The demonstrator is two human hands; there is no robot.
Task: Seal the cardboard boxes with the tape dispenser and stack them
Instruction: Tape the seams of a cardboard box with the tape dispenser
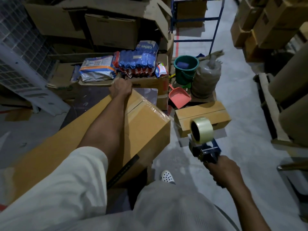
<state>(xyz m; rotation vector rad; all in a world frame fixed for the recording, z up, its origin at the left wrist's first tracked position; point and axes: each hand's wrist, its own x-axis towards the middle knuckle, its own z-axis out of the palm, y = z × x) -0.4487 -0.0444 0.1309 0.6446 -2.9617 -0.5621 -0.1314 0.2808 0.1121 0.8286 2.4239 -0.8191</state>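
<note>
A long brown cardboard box [143,130] lies in front of me, with clear tape running across its top seam. My left hand [120,89] grips the box's far top corner, and my forearm stretches over its top face. Down at the right, my right hand [223,169] grips the handle of a blue tape dispenser [205,150] loaded with a roll of clear tape [201,130], held in the air above the floor. A smaller cardboard box [202,114] sits on the floor beyond the dispenser, its top flaps closed.
Stacked cartons and packets of goods [133,60] crowd the space behind the long box. A green bucket [185,69], a pink dustpan [179,97] and a wrapped sack [205,77] stand on the floor. More cartons [266,25] line the right side. My white shoe [167,176] shows on the grey floor.
</note>
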